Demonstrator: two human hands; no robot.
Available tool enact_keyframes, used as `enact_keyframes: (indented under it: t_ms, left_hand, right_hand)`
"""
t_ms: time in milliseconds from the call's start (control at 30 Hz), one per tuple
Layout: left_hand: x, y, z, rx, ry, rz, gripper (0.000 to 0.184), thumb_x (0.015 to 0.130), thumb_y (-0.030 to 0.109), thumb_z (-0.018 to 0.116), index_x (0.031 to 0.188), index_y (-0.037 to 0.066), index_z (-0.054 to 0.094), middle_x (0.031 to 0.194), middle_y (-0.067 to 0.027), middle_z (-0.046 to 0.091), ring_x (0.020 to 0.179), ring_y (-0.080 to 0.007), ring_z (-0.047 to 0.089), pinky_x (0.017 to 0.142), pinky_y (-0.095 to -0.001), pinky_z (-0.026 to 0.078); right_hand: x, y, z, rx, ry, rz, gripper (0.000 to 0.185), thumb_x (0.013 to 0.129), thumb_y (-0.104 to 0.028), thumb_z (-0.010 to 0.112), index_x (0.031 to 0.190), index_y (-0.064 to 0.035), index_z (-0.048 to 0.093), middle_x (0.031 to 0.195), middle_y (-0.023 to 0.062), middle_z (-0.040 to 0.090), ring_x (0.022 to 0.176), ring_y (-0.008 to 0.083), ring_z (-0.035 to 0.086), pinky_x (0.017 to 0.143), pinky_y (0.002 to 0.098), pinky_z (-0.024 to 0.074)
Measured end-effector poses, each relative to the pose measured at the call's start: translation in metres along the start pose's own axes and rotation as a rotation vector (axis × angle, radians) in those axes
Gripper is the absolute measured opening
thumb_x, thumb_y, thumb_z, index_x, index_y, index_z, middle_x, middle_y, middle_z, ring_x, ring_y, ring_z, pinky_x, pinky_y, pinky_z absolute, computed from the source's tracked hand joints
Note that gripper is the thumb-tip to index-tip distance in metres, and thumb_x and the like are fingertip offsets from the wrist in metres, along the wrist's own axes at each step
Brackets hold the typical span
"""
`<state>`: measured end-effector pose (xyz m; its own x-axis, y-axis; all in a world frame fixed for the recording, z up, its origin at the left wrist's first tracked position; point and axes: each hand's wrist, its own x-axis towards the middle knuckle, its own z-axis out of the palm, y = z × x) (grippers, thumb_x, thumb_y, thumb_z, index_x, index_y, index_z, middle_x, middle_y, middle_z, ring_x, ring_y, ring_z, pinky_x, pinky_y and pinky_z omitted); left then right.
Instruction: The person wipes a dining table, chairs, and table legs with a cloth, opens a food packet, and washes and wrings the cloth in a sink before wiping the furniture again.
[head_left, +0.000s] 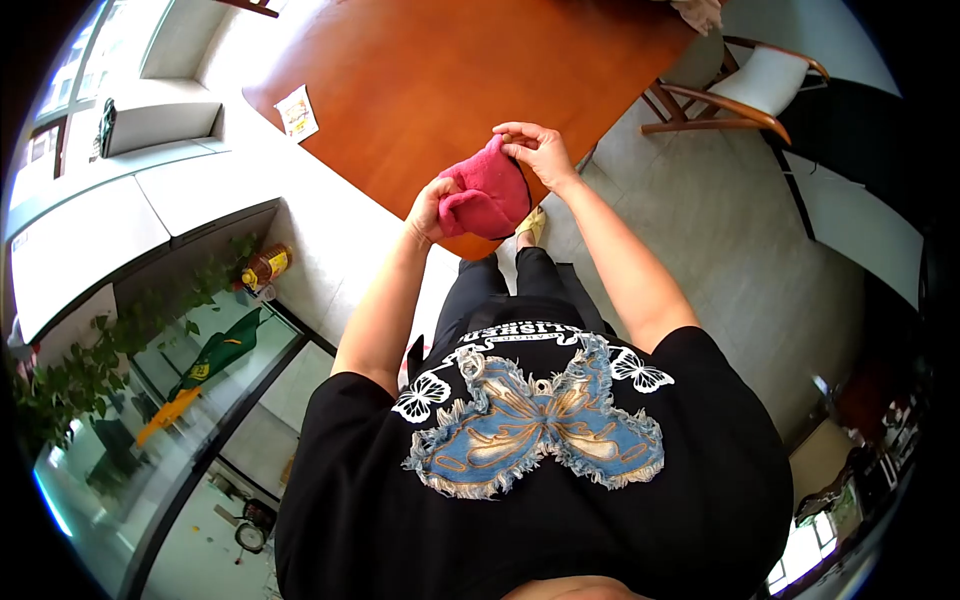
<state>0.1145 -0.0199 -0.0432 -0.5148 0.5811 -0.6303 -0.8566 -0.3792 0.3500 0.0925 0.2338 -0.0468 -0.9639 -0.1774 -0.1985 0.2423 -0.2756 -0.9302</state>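
Note:
A pink cloth [487, 197] with a dark edge along one side is held up in front of me, above the near corner of the wooden table [440, 90]. My left hand [430, 208] grips its lower left part, thumb on top and fingers behind it. At the cloth's upper corner, my right hand [538, 155] pinches the fabric between thumb and fingers. The cloth looks folded or bunched, so its full shape cannot be made out.
On the table's left edge lies a small white printed packet [297, 113]. A wooden chair [750, 88] with a pale seat stands to the right. White cabinets [95, 235] line the left, near a plant [85, 375] and a bottle with a yellow label [266, 264].

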Motion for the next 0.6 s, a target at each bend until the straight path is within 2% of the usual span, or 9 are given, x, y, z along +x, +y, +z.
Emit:
enact_keyframes:
  t_ms: [33,133,267,333,367,433,467,500,600]
  left_hand:
    - [0.0,0.003,0.001,0.003,0.001,-0.014,0.056,0.082,0.013,0.051,0.136,-0.004,0.053,0.125,-0.0176,0.066,0.11,-0.0299,0.066,0.099,-0.046,0.055]
    - [-0.001,0.012,-0.008,-0.01,-0.045,-0.061,0.052,0.08,0.012,0.052,0.129,-0.005,0.056,0.116,-0.017,0.069,0.104,-0.0293,0.068,0.095,-0.0457,0.057]
    - [-0.006,0.025,-0.011,-0.045,0.01,-0.074,0.038,0.083,0.014,0.049,0.111,-0.007,0.064,0.107,-0.0192,0.07,0.102,-0.0324,0.068,0.093,-0.0487,0.057]
    - [-0.002,0.029,-0.027,-0.029,0.137,-0.007,0.034,0.086,0.015,0.05,0.108,-0.007,0.064,0.106,-0.0187,0.07,0.102,-0.0324,0.067,0.094,-0.0484,0.056]
    - [0.006,0.031,-0.049,-0.044,0.169,0.038,0.032,0.087,0.015,0.051,0.106,-0.007,0.064,0.105,-0.0183,0.07,0.101,-0.0321,0.067,0.095,-0.0475,0.056]
    - [0.01,0.037,-0.046,-0.002,0.237,0.122,0.025,0.088,0.014,0.053,0.102,-0.004,0.065,0.103,-0.0171,0.07,0.1,-0.0311,0.067,0.096,-0.0456,0.055]
    - [0.01,0.041,-0.033,0.069,0.376,0.185,0.02,0.087,0.008,0.053,0.099,-0.002,0.064,0.095,-0.0117,0.069,0.087,-0.0259,0.067,0.084,-0.0399,0.058]
    - [0.016,0.043,-0.043,0.111,0.422,0.243,0.021,0.086,0.005,0.054,0.101,-0.002,0.064,0.096,-0.0109,0.068,0.087,-0.0249,0.067,0.084,-0.0382,0.058]
    - [0.02,0.051,-0.056,0.325,0.548,0.425,0.029,0.083,-0.001,0.056,0.111,-0.002,0.064,0.1,-0.0088,0.067,0.09,-0.0222,0.066,0.083,-0.034,0.058]
  right_hand:
    - [-0.002,0.002,0.001,-0.001,0.087,-0.041,0.026,0.091,0.001,0.073,0.117,-0.0035,0.073,0.099,0.0039,0.075,0.093,0.0121,0.07,0.087,0.0255,0.0571]
    - [-0.015,0.004,-0.011,0.106,0.254,0.008,0.025,0.093,-0.002,0.073,0.117,-0.0008,0.072,0.098,0.0066,0.075,0.089,0.0132,0.071,0.081,0.026,0.0587]
    - [-0.054,0.014,-0.059,0.251,0.716,0.093,0.023,0.092,-0.005,0.074,0.114,0.0001,0.071,0.096,0.0081,0.075,0.082,0.0142,0.072,0.074,0.0264,0.0594]
    - [-0.079,0.059,-0.1,0.102,0.931,0.135,0.022,0.089,-0.003,0.075,0.11,0.0008,0.072,0.093,0.007,0.075,0.078,0.0128,0.07,0.071,0.0252,0.0581]
    - [-0.09,0.072,-0.116,-0.015,1.002,0.288,0.028,0.085,0.0,0.076,0.113,-0.0005,0.072,0.092,0.0026,0.072,0.079,0.0114,0.067,0.07,0.0236,0.0541]
    - [-0.094,0.106,-0.135,-0.111,1.035,0.341,0.031,0.082,0.001,0.076,0.113,-0.0002,0.072,0.092,0.0019,0.072,0.077,0.0116,0.067,0.07,0.0243,0.0528]
    - [-0.094,0.119,-0.146,-0.22,1.033,0.388,0.034,0.079,0.002,0.076,0.113,0.0001,0.072,0.091,0.0012,0.072,0.076,0.0117,0.066,0.069,0.0249,0.0516]
    - [-0.087,0.123,-0.149,-0.343,1.01,0.392,0.036,0.076,0.0,0.074,0.112,0.0032,0.072,0.091,0.0016,0.072,0.077,0.0126,0.066,0.071,0.0265,0.0517]
    - [-0.063,0.138,-0.163,-0.28,0.888,0.471,0.069,0.08,-0.007,0.071,0.145,0.0063,0.05,0.108,0.0108,0.074,0.086,0.0164,0.068,0.077,0.0302,0.0534]
